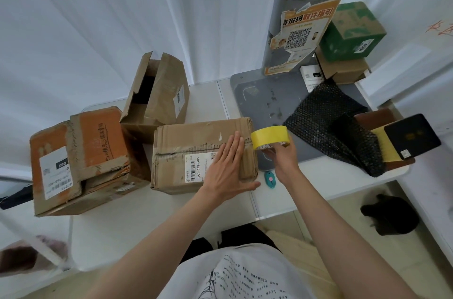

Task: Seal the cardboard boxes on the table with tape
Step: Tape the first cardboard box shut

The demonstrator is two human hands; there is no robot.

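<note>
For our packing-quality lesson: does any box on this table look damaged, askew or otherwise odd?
Yes. The rear box leans, flaps gaping open. The orange box is crushed, its flaps torn. The middle box, under the left hand, has ragged old tape along its seam.

The person wears a white T-shirt (245, 276) printed in black with lines of small text and a fine, branching line drawing near its middle. Both forearms are bare from the elbow down, with no sleeve, watch, ring or glove showing on the left hand (226, 168) or the right hand (284, 160). Below the shirt's hem, dark trousers (208, 246) show at the lap.
</note>
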